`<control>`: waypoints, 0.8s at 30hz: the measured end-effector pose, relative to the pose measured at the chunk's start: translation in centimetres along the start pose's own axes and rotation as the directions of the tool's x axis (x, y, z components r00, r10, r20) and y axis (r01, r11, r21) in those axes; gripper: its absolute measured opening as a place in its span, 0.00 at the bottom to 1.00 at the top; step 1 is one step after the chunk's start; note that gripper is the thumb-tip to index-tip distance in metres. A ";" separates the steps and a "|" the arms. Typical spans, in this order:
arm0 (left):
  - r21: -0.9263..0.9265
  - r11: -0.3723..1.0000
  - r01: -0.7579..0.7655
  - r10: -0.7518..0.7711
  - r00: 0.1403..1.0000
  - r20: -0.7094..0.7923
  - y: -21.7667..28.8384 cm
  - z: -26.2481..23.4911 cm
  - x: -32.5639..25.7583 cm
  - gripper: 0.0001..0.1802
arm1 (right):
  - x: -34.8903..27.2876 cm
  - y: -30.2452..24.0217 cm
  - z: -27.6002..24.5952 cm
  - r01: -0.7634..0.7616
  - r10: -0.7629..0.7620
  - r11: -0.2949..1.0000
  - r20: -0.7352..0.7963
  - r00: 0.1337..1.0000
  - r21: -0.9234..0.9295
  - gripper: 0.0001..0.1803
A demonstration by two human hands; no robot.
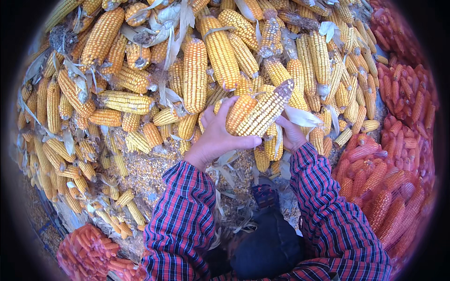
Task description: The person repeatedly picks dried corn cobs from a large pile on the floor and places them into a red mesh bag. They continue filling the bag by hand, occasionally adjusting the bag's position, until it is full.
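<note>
My left hand [216, 136] is wrapped round two ears of corn in front of me, its thumb along the near end of the pale one. The orange ear of corn [241, 112] lies against the palm side, fingers over its far side. Beside it, the pale yellow ear of corn [263, 111] tilts up to the right and ends in a dark, dry tip. My right hand [291, 135] curls at the right side of these ears, thumb by the pale one; its other fingers are mostly hidden. A dry husk [302, 117] sticks out above my right hand.
A big heap of husked corn ears [194, 75] spreads ahead and to the left. Red mesh bags full of corn [393, 187] stand along the right; another red mesh bag [86, 253] sits at lower left. Loose kernels [159, 175] and husk scraps cover the ground near my shoe [266, 194].
</note>
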State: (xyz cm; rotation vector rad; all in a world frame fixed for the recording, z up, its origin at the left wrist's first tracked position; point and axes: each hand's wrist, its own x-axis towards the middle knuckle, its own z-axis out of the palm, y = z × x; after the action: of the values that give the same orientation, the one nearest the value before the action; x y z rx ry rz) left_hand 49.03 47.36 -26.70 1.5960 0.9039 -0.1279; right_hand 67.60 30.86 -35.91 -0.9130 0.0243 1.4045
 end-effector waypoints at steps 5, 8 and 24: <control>0.045 0.994 -0.099 0.097 0.995 0.030 -0.1 0.4 -3.0 0.66 | -1.9 2.3 -1.7 -0.064 0.065 0.998 -0.043 0.997 0.017 0.35; 0.038 0.981 -0.191 0.190 0.982 0.016 0.4 0.4 -5.3 0.67 | -3.3 3.6 -2.3 -0.108 0.113 0.991 -0.071 0.991 0.076 0.35; 0.028 0.957 -0.287 0.243 0.749 -0.617 4.2 -0.4 -32.9 0.68 | -9.2 1.6 16.1 -0.158 0.336 0.858 0.302 0.892 -0.489 0.45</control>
State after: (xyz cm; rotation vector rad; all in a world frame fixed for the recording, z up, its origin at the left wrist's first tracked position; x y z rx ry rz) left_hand 28.78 32.39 -5.13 1.7086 1.1420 0.6661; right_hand 56.36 32.07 -21.15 -1.0269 -0.5172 1.8623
